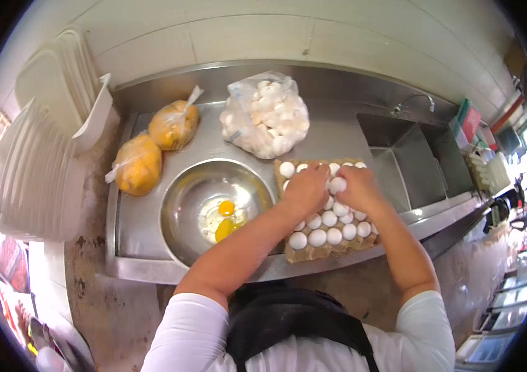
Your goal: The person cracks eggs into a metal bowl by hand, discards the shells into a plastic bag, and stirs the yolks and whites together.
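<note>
Both hands are over a cardboard egg tray (331, 251) filled with white eggs (317, 238). My right hand (361, 189) is closed on one egg (338, 185), raised slightly above the others. Just beside it, my left hand (307, 189) has its fingers curled down among the eggs; what they grip is hidden under the hand. Left of the tray stands a wide steel bowl (179, 214) with a few egg yolks (226, 208) and clear egg white at its bottom. My left forearm crosses over the bowl's right side.
Behind the bowl lies a clear bag of eggshells (269, 118). Two tied bags with yellow-orange contents (138, 164) sit at the left. White plastic trays (27, 173) are stacked beyond the counter's left edge. A sink (393, 167) with a faucet (415, 102) is at the right.
</note>
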The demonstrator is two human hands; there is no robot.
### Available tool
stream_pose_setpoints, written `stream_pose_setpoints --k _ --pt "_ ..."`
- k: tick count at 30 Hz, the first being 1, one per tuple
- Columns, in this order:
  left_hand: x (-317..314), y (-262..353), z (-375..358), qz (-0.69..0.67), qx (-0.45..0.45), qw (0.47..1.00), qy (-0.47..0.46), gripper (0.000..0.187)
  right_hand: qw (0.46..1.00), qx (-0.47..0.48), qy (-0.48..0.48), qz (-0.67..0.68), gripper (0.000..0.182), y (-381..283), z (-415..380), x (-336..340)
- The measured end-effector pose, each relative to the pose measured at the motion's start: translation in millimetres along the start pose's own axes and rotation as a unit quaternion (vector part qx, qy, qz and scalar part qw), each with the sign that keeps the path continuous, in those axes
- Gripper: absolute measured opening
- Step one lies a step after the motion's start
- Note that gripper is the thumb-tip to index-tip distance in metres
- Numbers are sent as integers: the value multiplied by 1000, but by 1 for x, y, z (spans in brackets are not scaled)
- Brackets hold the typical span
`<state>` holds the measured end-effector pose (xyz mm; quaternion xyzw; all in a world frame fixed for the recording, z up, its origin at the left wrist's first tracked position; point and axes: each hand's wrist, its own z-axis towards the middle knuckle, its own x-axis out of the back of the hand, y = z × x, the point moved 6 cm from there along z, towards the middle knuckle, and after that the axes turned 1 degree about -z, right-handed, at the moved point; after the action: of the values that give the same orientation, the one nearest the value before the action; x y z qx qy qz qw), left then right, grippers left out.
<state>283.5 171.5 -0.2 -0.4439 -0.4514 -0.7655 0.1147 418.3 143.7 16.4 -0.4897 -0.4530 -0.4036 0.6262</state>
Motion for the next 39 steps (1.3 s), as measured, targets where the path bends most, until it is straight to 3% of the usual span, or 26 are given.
stream_pose_setpoints --k 2,3,4,5,6,7,8,9,10,11,13,15,17,19,21,23,24,25,27,30,33,37,39 --pt "25 1 -18 -126 -13 985 117 42 999 -24 37 31 35 -4 -7 9" --pt "32 -2 -26 -124 -7 985 118 42 988 -61 127 70 31 -3 -14 19" --pt "32 -16 -36 -280 72 955 69 40 965 -98 216 109 27 -2 -24 30" --pt "31 -28 -49 -428 147 891 20 39 966 -95 212 113 27 -6 -28 32" --pt "33 -36 -66 -551 185 814 -13 36 888 -180 202 371 28 4 -35 25" --pt "44 -40 -86 -550 189 814 -11 36 740 -253 176 598 32 7 -43 11" --pt "55 -40 -107 -630 185 754 -11 34 738 -255 174 600 32 5 -52 9" --pt "64 -41 -127 -705 180 686 -12 31 617 -213 70 754 39 -11 -59 -4" --pt "71 -46 -146 -705 184 685 -17 31 464 -161 -34 870 46 -32 -70 -10" --pt "75 -56 -166 -713 223 664 -11 30 462 -167 -29 871 46 -43 -81 -13" --pt "82 -74 -199 -727 271 631 11 28 367 -187 -129 902 55 -95 -99 -30" --pt "89 -92 -228 -716 308 624 62 29 331 -242 -154 899 55 -126 -119 -40" --pt "95 -105 -245 -711 292 633 94 30 364 -267 -138 882 53 -138 -139 -60" --pt "101 -113 -254 -695 294 646 115 30 478 -280 -115 825 52 -146 -157 -74" --pt "103 -115 -256 -686 292 656 112 30 497 -265 -95 821 46 -151 -180 -101" --pt "108 -112 -255 -674 288 670 116 29 769 -252 44 586 45 -151 -196 -109" --pt "110 -109 -253 -662 286 683 112 29 868 -187 80 454 51 -155 -202 -108" --pt "112 -105 -252 -650 284 696 109 29 866 -188 83 455 51 -154 -205 -117" --pt "114 -98 -249 -640 281 709 97 29 942 -75 157 286 43 -165 -205 -114" --pt "115 -92 -248 -619 279 730 76 29 951 -28 216 220 45 -173 -207 -111" --pt "114 -92 -249 -595 272 754 55 28 971 -24 171 164 44 -172 -204 -124" --pt "115 -88 -253 -555 263 789 11 34 974 -39 158 157 42 -178 -195 -119" --pt "107 -88 -252 -523 236 819 -17 39 935 -49 206 284 42 -184 -183 -101"
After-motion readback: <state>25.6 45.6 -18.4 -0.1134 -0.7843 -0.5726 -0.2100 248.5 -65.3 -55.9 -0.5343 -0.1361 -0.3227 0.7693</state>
